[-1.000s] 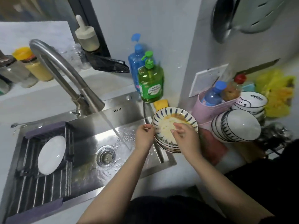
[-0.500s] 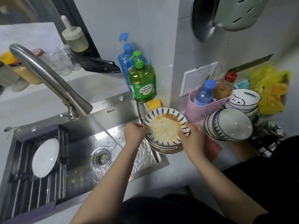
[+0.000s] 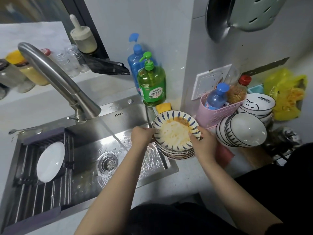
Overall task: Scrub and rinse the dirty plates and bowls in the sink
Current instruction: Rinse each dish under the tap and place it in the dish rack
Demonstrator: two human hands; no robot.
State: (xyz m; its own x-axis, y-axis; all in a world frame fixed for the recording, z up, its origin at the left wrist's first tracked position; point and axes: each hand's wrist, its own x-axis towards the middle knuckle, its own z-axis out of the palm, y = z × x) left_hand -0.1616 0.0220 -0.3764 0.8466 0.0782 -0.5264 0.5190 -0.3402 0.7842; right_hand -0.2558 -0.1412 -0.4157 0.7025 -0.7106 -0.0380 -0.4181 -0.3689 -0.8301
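Right hand [image 3: 202,143] has quit rubbing the greasy top plate [image 3: 175,131] and now grips its rim opposite the left hand [image 3: 143,136], so it's probably heading under the running faucet [image 3: 59,80] next.

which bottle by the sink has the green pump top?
The green dish soap bottle at the sink's back right corner. The blue spray bottle behind it has a blue trigger; the bottles in the pink basket have plain caps.

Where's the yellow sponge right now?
In the head view, the yellow sponge lies at the sink's back right corner, just below the green soap bottle and behind the dirty plate stack.
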